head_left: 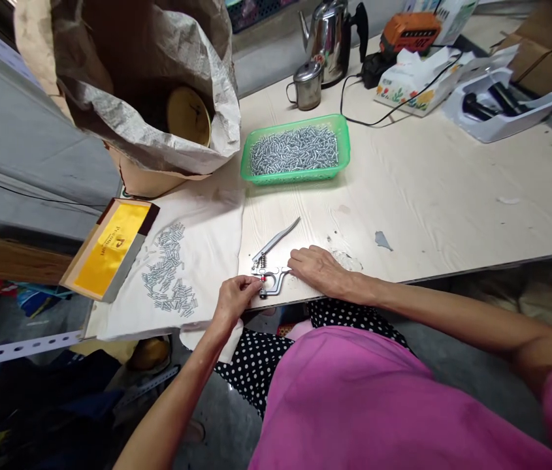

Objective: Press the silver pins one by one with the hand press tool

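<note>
A metal hand press tool [272, 256] lies on the pale wooden table [427, 196] near its front edge, one long handle pointing up and right. My left hand [234, 301] pinches its fingertips together at the tool's jaw, on a small part too tiny to name. My right hand [315, 269] rests palm down on the tool's lower handle, fingers curled over it. A heap of small metal pieces [170, 274] lies on a white cloth [207, 248] to the left.
A green basket [295, 175] full of small metal pieces stands further back. A yellow box [109, 248] lies at the left, a large paper sack [158, 98] behind it. A kettle [332, 36], metal cup [308, 83], tissue pack [415, 81] and cable sit at the back.
</note>
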A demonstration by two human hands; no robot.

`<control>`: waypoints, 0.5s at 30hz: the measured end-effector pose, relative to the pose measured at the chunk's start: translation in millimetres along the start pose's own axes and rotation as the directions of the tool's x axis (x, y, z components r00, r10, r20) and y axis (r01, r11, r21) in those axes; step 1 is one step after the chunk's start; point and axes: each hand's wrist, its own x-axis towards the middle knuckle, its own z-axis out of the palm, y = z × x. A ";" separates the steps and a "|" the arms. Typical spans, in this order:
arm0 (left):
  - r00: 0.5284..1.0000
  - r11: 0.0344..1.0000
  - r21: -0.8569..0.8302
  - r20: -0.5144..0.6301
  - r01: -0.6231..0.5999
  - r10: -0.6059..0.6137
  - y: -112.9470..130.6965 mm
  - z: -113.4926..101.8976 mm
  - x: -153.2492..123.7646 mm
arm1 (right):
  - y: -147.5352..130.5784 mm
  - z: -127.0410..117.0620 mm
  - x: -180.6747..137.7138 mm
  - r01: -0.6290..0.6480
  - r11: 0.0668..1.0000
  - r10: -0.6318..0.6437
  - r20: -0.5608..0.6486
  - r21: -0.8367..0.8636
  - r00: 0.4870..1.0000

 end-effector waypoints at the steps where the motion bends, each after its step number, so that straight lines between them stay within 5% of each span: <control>1: 1.000 1.000 0.002 0.002 0.004 -0.004 0.3 -0.1 0.6 | -0.1 0.4 -0.3 0.000 1.000 0.000 -0.004 -0.001 1.000; 9: 0.992 0.991 0.101 0.086 0.087 -0.095 3.0 -2.6 8.7 | 0.9 6.8 -0.6 0.013 1.000 -0.014 -0.045 -0.015 0.999; 15: 0.977 0.983 0.161 0.177 0.091 -0.119 4.8 -6.7 11.0 | 2.9 -7.1 0.7 -0.031 0.998 0.027 0.070 0.049 0.997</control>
